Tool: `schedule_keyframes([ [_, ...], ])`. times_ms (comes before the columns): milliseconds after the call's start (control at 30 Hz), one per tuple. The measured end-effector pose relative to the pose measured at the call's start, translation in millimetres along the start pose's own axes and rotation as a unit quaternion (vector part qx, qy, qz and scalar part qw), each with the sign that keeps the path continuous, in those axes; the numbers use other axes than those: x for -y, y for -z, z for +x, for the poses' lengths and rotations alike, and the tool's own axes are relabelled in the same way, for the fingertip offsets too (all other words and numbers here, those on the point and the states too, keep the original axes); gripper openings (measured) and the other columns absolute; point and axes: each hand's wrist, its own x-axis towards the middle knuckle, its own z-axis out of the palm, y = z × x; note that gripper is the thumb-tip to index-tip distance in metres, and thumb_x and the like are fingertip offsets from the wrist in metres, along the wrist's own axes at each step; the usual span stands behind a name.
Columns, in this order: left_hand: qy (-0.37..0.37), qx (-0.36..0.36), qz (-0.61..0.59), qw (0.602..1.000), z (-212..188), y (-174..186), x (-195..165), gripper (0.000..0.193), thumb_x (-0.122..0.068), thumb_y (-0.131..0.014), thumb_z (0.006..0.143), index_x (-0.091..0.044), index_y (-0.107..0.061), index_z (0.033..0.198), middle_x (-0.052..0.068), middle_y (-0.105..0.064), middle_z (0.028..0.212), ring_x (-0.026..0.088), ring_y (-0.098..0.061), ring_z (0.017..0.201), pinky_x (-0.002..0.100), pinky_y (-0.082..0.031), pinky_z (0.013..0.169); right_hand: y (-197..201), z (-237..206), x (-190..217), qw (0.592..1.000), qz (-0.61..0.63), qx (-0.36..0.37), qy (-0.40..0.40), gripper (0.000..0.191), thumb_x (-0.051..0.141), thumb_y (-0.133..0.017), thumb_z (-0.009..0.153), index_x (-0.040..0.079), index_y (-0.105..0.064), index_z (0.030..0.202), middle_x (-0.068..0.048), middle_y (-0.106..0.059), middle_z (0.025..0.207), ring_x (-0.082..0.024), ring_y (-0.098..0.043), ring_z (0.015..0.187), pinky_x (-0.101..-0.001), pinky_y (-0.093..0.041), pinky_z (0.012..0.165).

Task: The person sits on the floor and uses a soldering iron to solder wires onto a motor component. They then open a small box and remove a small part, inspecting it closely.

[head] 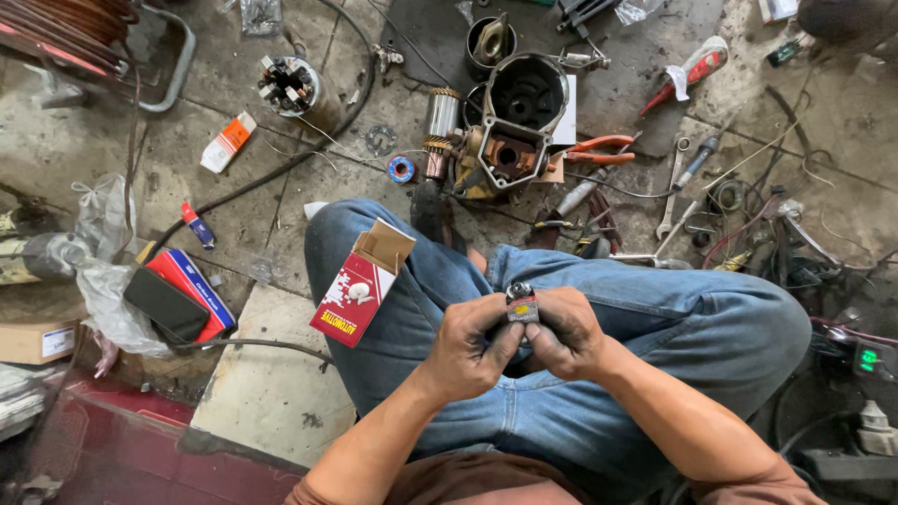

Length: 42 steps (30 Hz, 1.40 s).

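The small part [521, 306] sits right between the two hands, over the person's lap, pinched from both sides. The left hand [468, 348] closes on it from the left and below, thumb and forefinger curled round its lower edge; the right hand [566, 332] closes on it from the right, fingertips against its side. Neither hand is nearer than the other — both touch it, and it stands just above the knuckles, its long axis roughly upright, pointing away from the body.

The part itself is small and blocky: a dark metal body with a rounded, shiny cap on top and a patch of red and yellow on the face turned to the camera. Finer detail is too small to tell.

Just to the left, resting on the left thigh of the blue jeans [655, 327], stands an opened red and white carton [360, 285], flap up, tilted a little — near the left hand but apart from it. Beyond the knees, on the grimy floor [234, 215], lies a dismantled motor housing [510, 140] with orange-handled pliers [599, 150] just beside it, and a spanner [672, 192] further right.
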Motion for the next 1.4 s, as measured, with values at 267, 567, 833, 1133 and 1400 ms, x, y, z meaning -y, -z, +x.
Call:
schedule_keyframes([
  [267, -0.005, -0.005, -0.040, 0.999, 2, -1, 9, 0.013, -0.003, -0.059, 0.097, 0.001, -0.066, 0.107, 0.013, -0.069, 0.092, 0.024, -0.069, 0.079, 0.035, -0.055, 0.074, 5, 7, 12, 0.998, -0.025, 0.043, -0.026, 0.025, 0.010, -0.051, 0.097, -0.002, -0.062, 0.117, -0.017, -0.069, 0.093, -0.038, -0.069, 0.079, -0.0428, -0.055, 0.070],
  [567, -0.023, 0.013, 0.062, 0.998, 2, 7, 9, 0.007, -0.007, -0.063, 0.099, -0.001, -0.058, 0.099, 0.016, -0.058, 0.086, 0.036, -0.061, 0.078, 0.040, -0.049, 0.070, 9, 22, 19, 0.996, -0.050, 0.064, -0.021, 0.017, 0.005, -0.053, 0.096, -0.002, -0.059, 0.110, -0.017, -0.064, 0.091, -0.039, -0.065, 0.076, -0.0435, -0.052, 0.067],
  [833, -0.027, 0.016, -0.012, 0.999, -1, 0, 15, 0.004, -0.002, -0.063, 0.095, 0.000, -0.060, 0.094, 0.012, -0.054, 0.077, 0.026, -0.057, 0.065, 0.036, -0.046, 0.062, 5, 3, 8, 0.998, -0.015, 0.052, -0.026, 0.012, 0.004, -0.053, 0.093, 0.001, -0.060, 0.102, -0.012, -0.063, 0.082, -0.034, -0.064, 0.069, -0.0412, -0.051, 0.065],
  [1133, 0.011, -0.015, -0.036, 0.999, -5, -4, 16, 0.004, -0.005, -0.062, 0.098, -0.001, -0.064, 0.098, 0.010, -0.060, 0.081, 0.024, -0.059, 0.068, 0.034, -0.048, 0.065, 5, 4, 4, 0.996, 0.001, 0.070, -0.049, 0.014, 0.008, -0.052, 0.097, 0.002, -0.060, 0.107, -0.014, -0.067, 0.089, -0.036, -0.066, 0.074, -0.0415, -0.054, 0.068],
  [1400, -0.029, 0.013, 0.041, 0.999, 0, 5, 8, 0.008, -0.009, -0.061, 0.103, -0.001, -0.061, 0.104, 0.015, -0.060, 0.086, 0.032, -0.062, 0.076, 0.039, -0.049, 0.069, 16, 15, 20, 0.986, -0.067, 0.100, -0.114, 0.019, 0.013, -0.055, 0.099, 0.000, -0.058, 0.112, -0.016, -0.064, 0.088, -0.040, -0.063, 0.076, -0.0428, -0.051, 0.066],
])
